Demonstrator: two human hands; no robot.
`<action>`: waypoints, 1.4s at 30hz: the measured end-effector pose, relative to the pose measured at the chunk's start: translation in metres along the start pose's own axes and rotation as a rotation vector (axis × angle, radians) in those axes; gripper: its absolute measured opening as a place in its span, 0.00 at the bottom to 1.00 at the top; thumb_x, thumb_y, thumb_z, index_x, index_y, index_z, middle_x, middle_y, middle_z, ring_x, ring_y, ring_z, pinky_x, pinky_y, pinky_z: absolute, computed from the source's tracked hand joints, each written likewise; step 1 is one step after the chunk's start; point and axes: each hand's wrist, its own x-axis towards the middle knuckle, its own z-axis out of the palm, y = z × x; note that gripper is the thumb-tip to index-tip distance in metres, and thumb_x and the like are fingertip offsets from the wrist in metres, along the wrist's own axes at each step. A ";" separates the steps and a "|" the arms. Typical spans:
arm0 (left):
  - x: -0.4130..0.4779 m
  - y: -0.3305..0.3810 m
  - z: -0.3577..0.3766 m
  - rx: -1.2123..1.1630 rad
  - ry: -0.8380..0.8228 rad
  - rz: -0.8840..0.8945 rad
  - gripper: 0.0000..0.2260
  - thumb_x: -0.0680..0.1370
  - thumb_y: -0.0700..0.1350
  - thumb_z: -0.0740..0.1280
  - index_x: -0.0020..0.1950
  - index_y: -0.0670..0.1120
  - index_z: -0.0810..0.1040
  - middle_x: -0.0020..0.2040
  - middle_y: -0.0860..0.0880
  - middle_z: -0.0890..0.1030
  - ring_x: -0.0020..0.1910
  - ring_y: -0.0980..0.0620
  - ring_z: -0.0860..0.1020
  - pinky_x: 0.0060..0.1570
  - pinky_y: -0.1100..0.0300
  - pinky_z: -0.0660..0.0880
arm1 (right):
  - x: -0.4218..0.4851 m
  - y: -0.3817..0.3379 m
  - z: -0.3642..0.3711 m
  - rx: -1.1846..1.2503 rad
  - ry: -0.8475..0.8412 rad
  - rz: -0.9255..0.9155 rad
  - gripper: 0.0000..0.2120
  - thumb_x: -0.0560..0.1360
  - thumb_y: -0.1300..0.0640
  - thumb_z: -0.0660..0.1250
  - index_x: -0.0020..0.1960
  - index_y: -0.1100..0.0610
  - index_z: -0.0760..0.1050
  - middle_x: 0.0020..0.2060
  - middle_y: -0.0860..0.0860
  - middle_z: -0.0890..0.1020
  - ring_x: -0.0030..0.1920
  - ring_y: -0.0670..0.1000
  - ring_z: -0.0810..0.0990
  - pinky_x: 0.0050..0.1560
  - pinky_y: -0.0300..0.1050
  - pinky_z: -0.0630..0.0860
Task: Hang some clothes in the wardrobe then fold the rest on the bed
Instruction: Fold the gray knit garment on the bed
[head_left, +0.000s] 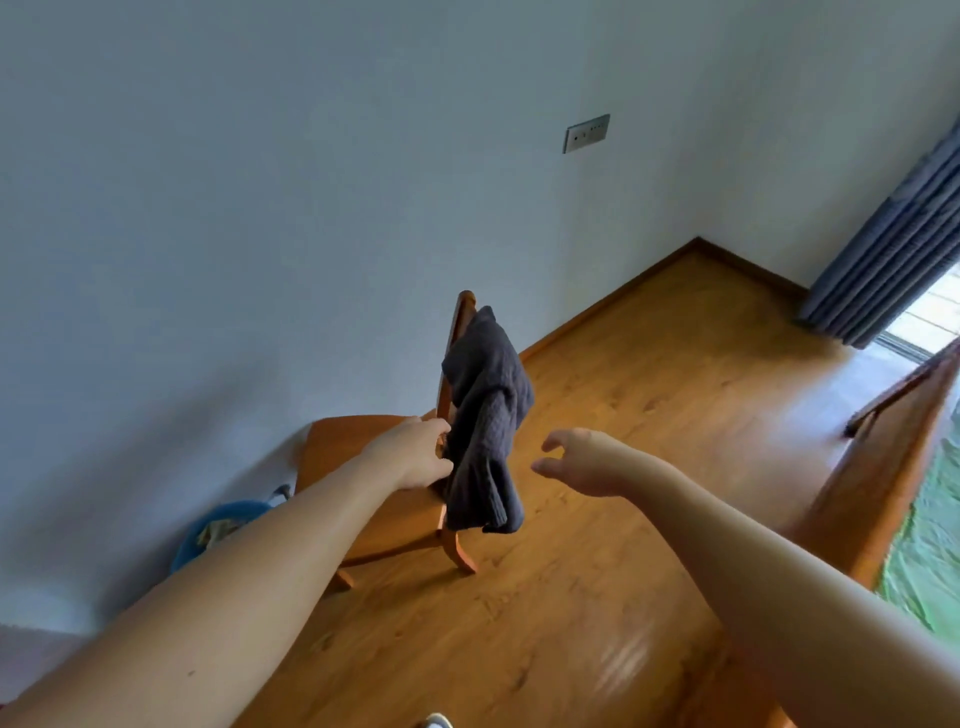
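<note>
A dark grey ribbed knit garment (488, 415) is draped over the backrest of an orange-brown wooden chair (343, 441) by the wall. Its left edge is met by the left hand (415, 452), but the fingertips are hidden, so a pinch can't be told tbh. The right hand (576, 462) is held just beside it, fingers spread, nothing gripped.

Garment (485, 415) over chair (363, 467) back (wall behind)

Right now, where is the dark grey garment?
Near the centre of the head view, the dark grey garment hangs over the backrest of the wooden chair, the left hand at its left edge, the right hand apart on its right.
</note>
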 end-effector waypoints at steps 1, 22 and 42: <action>0.012 0.000 -0.003 0.007 -0.011 0.016 0.30 0.77 0.55 0.67 0.78 0.55 0.63 0.76 0.45 0.68 0.67 0.44 0.74 0.51 0.56 0.72 | 0.008 0.003 -0.001 0.025 0.002 0.015 0.26 0.80 0.39 0.64 0.72 0.52 0.71 0.66 0.53 0.77 0.61 0.54 0.77 0.54 0.47 0.75; 0.275 0.036 -0.038 -0.052 -0.151 -0.069 0.39 0.80 0.43 0.66 0.83 0.56 0.44 0.77 0.41 0.60 0.71 0.37 0.69 0.68 0.42 0.72 | 0.289 0.068 -0.025 0.525 -0.064 0.160 0.34 0.81 0.61 0.62 0.82 0.52 0.52 0.67 0.62 0.73 0.51 0.58 0.81 0.43 0.53 0.82; 0.295 0.050 -0.096 0.138 -0.281 0.343 0.30 0.69 0.48 0.73 0.68 0.54 0.64 0.42 0.51 0.77 0.39 0.52 0.78 0.35 0.55 0.73 | 0.245 0.057 -0.071 0.728 0.061 0.265 0.28 0.61 0.60 0.64 0.60 0.42 0.73 0.43 0.50 0.80 0.42 0.50 0.79 0.34 0.42 0.73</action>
